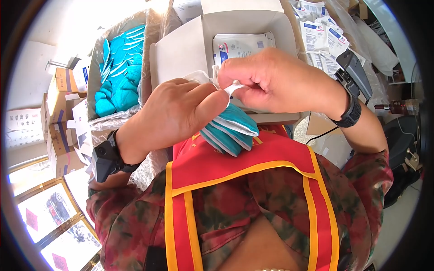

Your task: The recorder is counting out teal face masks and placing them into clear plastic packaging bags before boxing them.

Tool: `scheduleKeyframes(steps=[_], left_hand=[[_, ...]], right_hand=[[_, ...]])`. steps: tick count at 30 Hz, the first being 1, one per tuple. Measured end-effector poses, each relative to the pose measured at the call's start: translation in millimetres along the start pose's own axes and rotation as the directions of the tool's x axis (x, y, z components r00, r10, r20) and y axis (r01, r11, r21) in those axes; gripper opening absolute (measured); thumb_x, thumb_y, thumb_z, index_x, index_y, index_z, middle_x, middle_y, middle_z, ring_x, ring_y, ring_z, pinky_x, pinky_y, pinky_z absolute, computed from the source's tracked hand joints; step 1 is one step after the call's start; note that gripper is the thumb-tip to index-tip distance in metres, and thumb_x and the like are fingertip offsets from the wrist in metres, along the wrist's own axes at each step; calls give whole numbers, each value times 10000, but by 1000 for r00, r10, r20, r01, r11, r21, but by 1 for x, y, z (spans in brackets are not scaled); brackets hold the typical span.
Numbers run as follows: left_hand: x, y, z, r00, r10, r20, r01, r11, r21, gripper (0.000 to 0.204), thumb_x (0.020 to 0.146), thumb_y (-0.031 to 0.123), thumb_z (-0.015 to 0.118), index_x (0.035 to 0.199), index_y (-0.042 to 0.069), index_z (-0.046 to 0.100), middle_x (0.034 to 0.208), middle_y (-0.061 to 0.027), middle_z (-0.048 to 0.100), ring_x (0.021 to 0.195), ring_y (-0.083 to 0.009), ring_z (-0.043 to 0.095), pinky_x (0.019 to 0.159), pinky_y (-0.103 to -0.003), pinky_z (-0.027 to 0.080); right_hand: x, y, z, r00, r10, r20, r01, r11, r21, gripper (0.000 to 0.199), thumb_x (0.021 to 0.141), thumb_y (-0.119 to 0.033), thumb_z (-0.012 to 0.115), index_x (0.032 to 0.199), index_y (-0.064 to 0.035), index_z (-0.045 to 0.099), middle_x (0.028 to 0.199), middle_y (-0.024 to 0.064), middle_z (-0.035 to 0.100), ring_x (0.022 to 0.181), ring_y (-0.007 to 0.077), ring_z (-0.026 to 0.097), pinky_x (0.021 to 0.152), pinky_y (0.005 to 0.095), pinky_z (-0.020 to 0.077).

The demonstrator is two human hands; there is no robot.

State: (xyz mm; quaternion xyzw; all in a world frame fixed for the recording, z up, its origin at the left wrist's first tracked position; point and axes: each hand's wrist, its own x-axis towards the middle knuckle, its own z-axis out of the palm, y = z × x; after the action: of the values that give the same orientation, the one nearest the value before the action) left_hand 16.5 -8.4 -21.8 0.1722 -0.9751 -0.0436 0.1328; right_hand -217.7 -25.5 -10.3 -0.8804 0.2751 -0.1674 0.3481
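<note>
Several teal face masks (231,130) with white edges hang in a bunch below my hands, in front of the red apron (253,162) with yellow trim. My left hand (174,113) is closed around the white elastic straps at the top of the bunch. With thumb and fingers pinched, my right hand (266,81) grips the twisted white straps (234,87) just beside it. The two hands nearly touch. Behind them stands an open white carton (178,56) with flat white packets (244,44) inside, partly hidden by my right hand.
On the left, a plastic-lined box (143,77) holds loose teal masks (120,63). Another lined box at the right holds white packets (314,36). Brown cartons (58,106) are stacked at far left. A black bag (402,140) lies at far right. Each wrist wears a black device.
</note>
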Motion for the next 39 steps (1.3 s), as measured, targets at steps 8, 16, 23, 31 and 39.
scheduleKeyframes(steps=[8,16,23,31,39], left_hand=[[-7,0,-1,996,-58,-74,59,998,21,408,671,71,658,1045,28,503,877,-121,644,752,-307,664,618,-368,522],[-3,-1,1,995,-10,-104,13,999,33,458,658,83,668,1093,31,536,855,-104,624,715,-280,651,577,-351,503],[-1,1,1,992,51,-118,-44,997,56,498,641,103,672,1128,89,566,783,-52,541,615,-229,587,519,-338,463],[4,2,-4,994,74,-81,-69,996,61,463,653,100,666,1105,94,567,778,-48,532,604,-226,578,514,-339,458],[-4,-1,-3,997,-33,-67,38,996,78,417,661,103,669,1062,52,562,841,-73,608,696,-255,643,578,-338,502]], right_hand=[[-17,22,-1,973,157,171,-170,983,65,90,834,-91,500,851,-10,534,634,180,524,601,351,545,574,407,421],[-14,3,0,913,264,310,-401,723,563,170,903,-166,471,927,-30,570,618,47,563,494,89,437,479,256,357],[-21,15,17,873,319,370,-471,348,810,614,939,-607,449,922,-11,601,665,92,614,464,36,377,392,174,263],[-15,23,23,850,299,435,-512,269,816,595,953,-587,439,871,-22,608,666,76,595,470,35,367,393,179,252],[-22,13,19,870,332,365,-469,323,822,285,973,-297,551,859,-41,603,645,-8,543,482,18,355,422,180,254]])
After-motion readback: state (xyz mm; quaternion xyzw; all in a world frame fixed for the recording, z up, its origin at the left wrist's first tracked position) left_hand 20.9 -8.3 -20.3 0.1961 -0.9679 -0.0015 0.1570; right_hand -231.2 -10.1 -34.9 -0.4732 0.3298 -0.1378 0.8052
